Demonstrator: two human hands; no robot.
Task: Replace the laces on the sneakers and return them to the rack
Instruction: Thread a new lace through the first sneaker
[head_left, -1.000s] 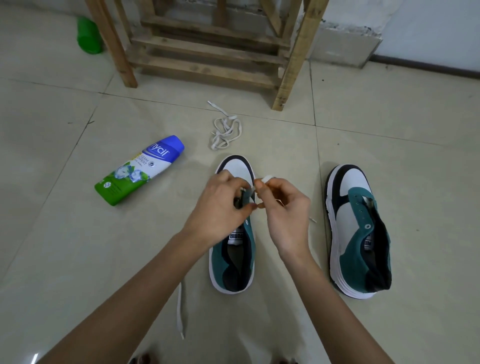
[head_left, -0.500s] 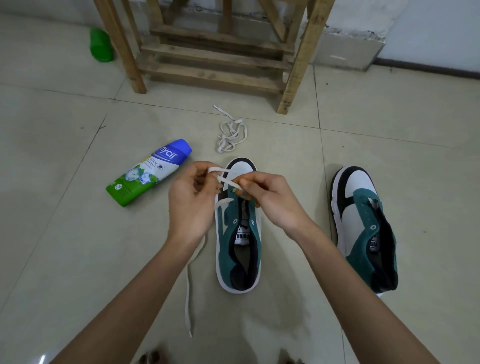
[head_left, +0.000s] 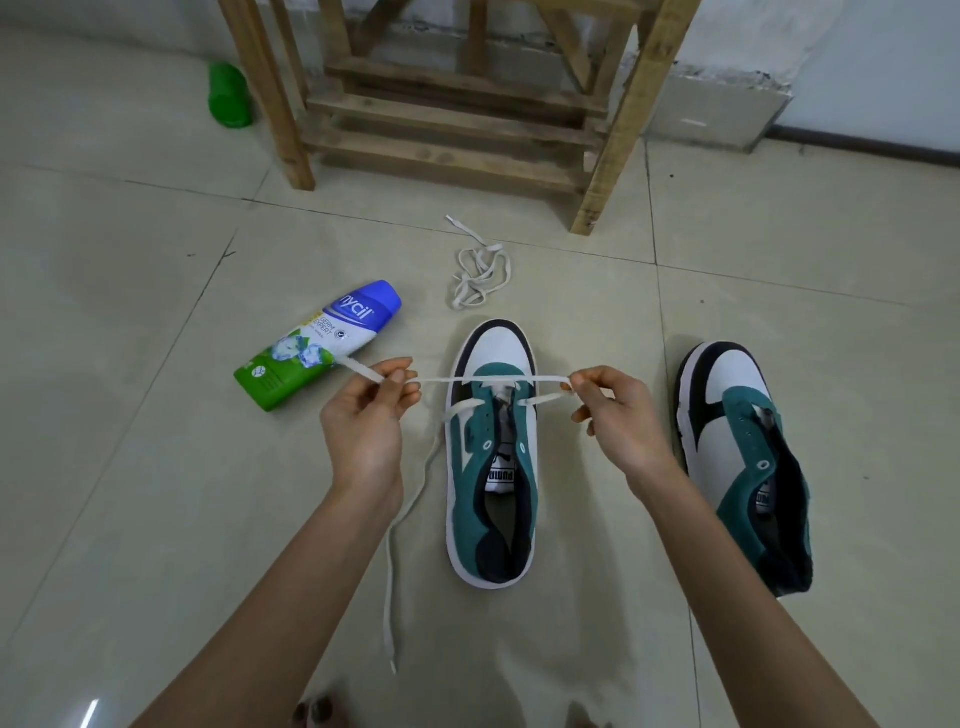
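Between left hand (head_left: 363, 415) and right hand (head_left: 618, 421), each pinching white lace (head_left: 493, 378) taut: teal sneaker (head_left: 491, 467), threaded at front eyelets only. Right of right hand: second sneaker (head_left: 737, 441) unlaced. Return to wooden rack (head_left: 457, 114) pending

Left hand (head_left: 368, 418), right hand (head_left: 621, 415) pinch lace (head_left: 493, 379)

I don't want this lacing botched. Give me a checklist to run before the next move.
1. Left hand pinches the flat white lace: ok.
2. Right hand pinches it too: ok.
3. Lace passes through the front eyelets of the middle teal-and-white sneaker: ok.
4. Lace ends even: cannot tell.
5. Right-side teal-and-white sneaker laced: not ok, eyelets bare.
6. Spare tangled white lace lies on the tiles: ok.
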